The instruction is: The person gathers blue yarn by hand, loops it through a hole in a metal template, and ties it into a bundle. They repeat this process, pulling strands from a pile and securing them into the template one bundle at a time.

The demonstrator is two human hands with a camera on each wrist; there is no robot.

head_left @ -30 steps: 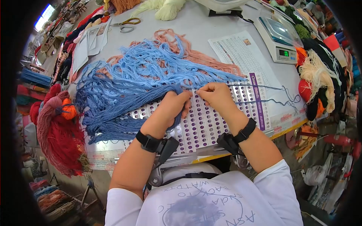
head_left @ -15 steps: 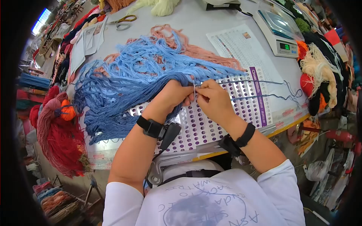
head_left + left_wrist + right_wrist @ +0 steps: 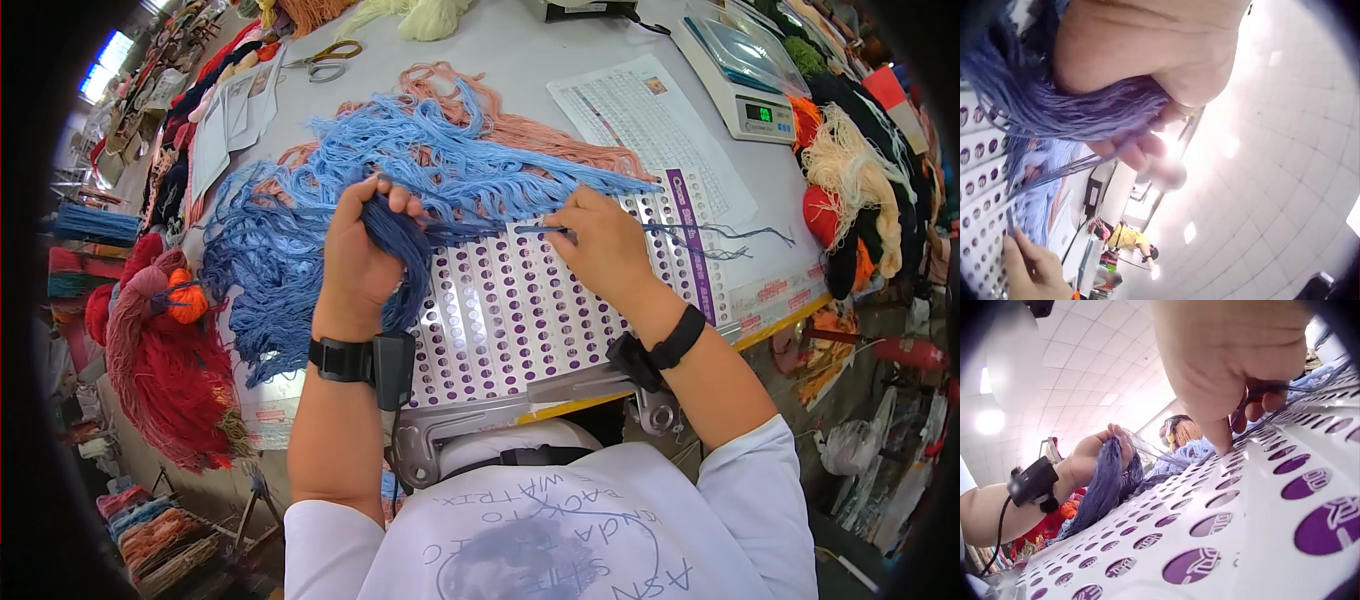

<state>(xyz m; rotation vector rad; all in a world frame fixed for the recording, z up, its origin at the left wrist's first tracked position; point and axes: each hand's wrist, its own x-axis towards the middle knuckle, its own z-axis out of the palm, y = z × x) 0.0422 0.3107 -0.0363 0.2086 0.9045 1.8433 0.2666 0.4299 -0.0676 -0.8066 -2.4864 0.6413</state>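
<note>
Obs.: L hand grips dk-blue yarn bundle, hanging twd shirt; R hand, apart to R, pinches thin strand running L–R, approx. crosswise to bundle.

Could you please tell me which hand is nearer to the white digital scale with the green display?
Right: the right hand, pinching dark blue thread, is below and left of the white digital scale in the head view; the left hand, gripping dark blue yarn, is farther left.
</note>
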